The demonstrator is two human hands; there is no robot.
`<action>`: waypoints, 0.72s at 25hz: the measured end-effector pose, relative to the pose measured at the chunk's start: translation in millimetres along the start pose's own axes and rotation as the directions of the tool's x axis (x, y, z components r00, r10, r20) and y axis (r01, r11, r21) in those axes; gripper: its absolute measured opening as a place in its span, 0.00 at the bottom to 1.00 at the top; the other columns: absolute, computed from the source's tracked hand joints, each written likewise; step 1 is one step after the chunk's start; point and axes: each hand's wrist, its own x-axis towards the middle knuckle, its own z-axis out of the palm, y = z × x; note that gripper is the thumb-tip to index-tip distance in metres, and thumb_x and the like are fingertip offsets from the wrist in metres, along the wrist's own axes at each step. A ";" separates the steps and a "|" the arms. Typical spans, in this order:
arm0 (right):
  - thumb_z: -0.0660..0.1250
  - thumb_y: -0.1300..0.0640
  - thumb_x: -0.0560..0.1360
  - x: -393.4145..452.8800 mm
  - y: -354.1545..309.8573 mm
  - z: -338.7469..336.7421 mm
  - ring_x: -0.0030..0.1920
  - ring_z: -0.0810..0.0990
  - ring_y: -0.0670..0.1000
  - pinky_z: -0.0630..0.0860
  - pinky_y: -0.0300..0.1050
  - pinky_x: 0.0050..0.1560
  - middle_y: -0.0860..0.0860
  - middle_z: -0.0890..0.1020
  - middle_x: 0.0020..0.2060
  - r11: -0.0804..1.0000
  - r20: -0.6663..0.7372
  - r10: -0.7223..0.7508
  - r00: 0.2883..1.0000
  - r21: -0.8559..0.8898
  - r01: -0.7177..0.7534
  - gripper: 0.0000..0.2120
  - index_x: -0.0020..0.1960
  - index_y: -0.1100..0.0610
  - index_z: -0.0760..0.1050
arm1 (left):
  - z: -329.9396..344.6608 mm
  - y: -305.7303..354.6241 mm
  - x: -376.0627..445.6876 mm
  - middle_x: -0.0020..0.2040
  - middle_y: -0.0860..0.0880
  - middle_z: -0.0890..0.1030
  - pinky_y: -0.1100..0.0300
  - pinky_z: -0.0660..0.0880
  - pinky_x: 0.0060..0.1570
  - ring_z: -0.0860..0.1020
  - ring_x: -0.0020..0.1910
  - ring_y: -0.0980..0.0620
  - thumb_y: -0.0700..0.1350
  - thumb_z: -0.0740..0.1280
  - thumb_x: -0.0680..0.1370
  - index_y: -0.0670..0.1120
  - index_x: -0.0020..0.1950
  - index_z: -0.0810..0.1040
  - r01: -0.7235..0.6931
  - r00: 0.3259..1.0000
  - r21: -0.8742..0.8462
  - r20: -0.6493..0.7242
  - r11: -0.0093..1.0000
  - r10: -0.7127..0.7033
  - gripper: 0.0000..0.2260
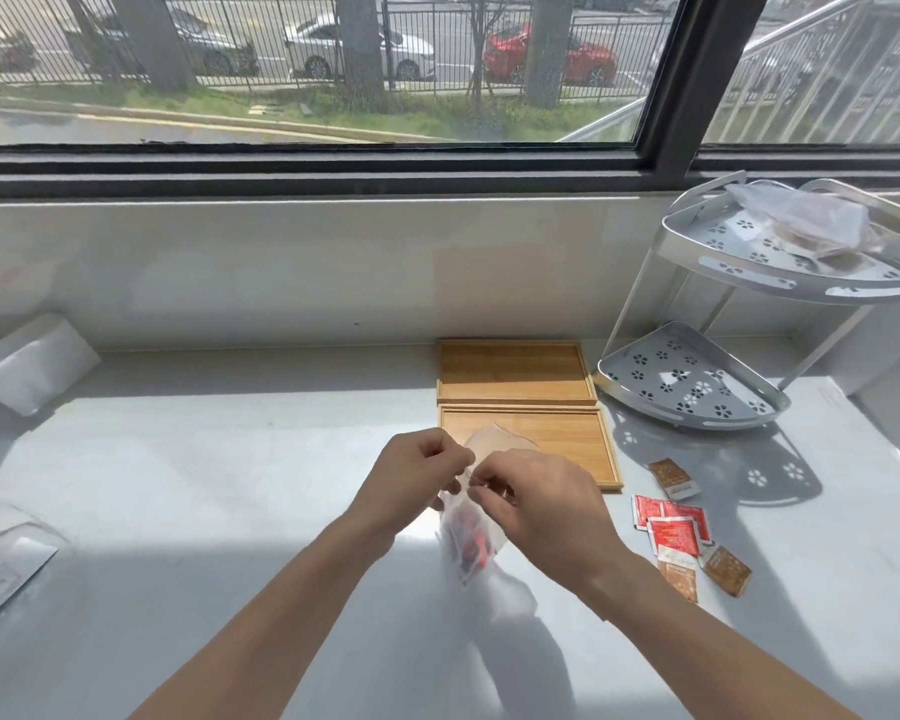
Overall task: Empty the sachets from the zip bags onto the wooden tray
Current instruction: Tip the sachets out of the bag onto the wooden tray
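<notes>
A clear zip bag (471, 543) with red sachets inside hangs above the white counter, in front of the near wooden tray (572, 433). My left hand (411, 480) and my right hand (531, 506) both pinch the bag's top edge, close together. A second wooden tray (515, 374) lies just behind the first; both trays hold no sachets. Several red sachets (671, 527) and brown sachets (674, 478) lie loose on the counter right of the near tray.
A white two-tier corner rack (697, 387) stands at the back right, with clear bags (811, 220) on its top shelf. A white packet (27, 361) leans at the far left. Clear plastic (1, 558) lies at the left edge. A window ledge runs behind.
</notes>
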 end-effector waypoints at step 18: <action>0.69 0.52 0.75 87.1 57.8 -28.7 0.41 0.79 0.49 0.77 0.49 0.45 0.45 0.83 0.35 0.986 -0.106 0.109 0.988 0.141 -0.094 0.03 0.48 0.48 0.81 | 11.0 -102.4 86.1 0.45 0.47 0.83 0.61 0.77 0.39 0.79 0.40 0.52 0.44 0.65 0.80 0.43 0.51 0.83 0.331 0.929 -0.554 0.048 0.764 -0.367 0.09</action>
